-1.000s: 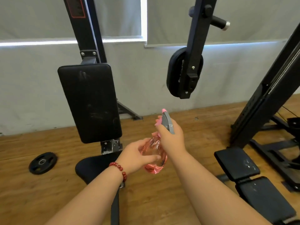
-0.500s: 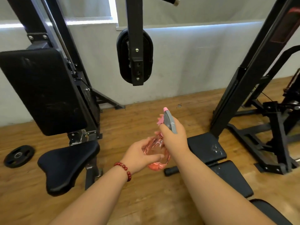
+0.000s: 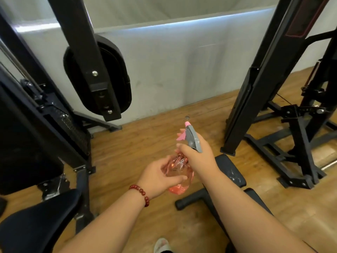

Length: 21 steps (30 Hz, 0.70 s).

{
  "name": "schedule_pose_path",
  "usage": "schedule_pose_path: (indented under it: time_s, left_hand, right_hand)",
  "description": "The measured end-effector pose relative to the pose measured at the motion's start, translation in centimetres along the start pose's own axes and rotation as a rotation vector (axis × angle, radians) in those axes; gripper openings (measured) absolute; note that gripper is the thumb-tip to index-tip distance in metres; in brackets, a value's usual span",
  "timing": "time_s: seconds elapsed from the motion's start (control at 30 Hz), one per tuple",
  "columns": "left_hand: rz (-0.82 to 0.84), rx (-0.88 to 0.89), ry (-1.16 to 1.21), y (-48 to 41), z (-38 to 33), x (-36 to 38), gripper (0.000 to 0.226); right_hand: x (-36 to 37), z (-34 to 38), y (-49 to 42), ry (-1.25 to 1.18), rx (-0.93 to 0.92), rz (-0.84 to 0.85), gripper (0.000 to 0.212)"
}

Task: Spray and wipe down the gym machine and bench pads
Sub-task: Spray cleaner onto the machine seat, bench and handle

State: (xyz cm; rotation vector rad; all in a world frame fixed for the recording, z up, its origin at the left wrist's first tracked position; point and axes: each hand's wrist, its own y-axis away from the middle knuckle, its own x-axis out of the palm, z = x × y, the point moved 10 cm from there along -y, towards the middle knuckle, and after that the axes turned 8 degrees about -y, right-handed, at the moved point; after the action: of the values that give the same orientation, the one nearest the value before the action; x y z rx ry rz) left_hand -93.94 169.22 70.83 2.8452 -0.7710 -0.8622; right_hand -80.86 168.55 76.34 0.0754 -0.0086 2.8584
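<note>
Both hands hold a clear pink spray bottle [image 3: 179,172] with a grey and pink trigger head at mid-frame. My right hand [image 3: 197,157] grips the neck below the trigger head. My left hand [image 3: 157,178] cups the bottle's body from the left, with a red bead bracelet at the wrist. A black oval pad [image 3: 116,77] hangs on an upright arm at upper left. The machine's black seat pad [image 3: 38,223] is at lower left, its back pad [image 3: 23,148] at the left edge. A black bench pad [image 3: 230,171] lies just right of the bottle, with white marks on it.
A black machine column [image 3: 260,75] and its floor frame [image 3: 295,152] stand at right. A grey wall runs behind over a wooden floor [image 3: 145,143]. A bench foot bar [image 3: 189,199] lies below the bottle. A white shoe [image 3: 161,245] shows at the bottom edge.
My view has swung right and moved closer: the back pad and seat slid to the left edge and the bench and right frame came nearer. Both hands keep the same hold on the bottle.
</note>
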Motion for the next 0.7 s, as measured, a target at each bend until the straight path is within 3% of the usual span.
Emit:
schedule_pose_path:
  time_s: [0.27, 0.47, 0.7]
  left_hand:
    - [0.000, 0.014, -0.006, -8.6, -2.5, -1.5, 0.060]
    - [-0.044, 0.001, -0.035, -14.3, -4.1, -2.2, 0.059]
    - [-0.122, -0.045, -0.102, -20.1, -6.5, -2.9, 0.081]
  right_hand:
    - [-2.0, 0.4, -8.4, -0.078, 0.002, -0.053, 0.047]
    - [-3.4, 0.3, -14.9, -0.126, 0.009, -0.031, 0.034]
    - [-4.8, 1.0, -21.7, -0.149, 0.003, 0.068, 0.032]
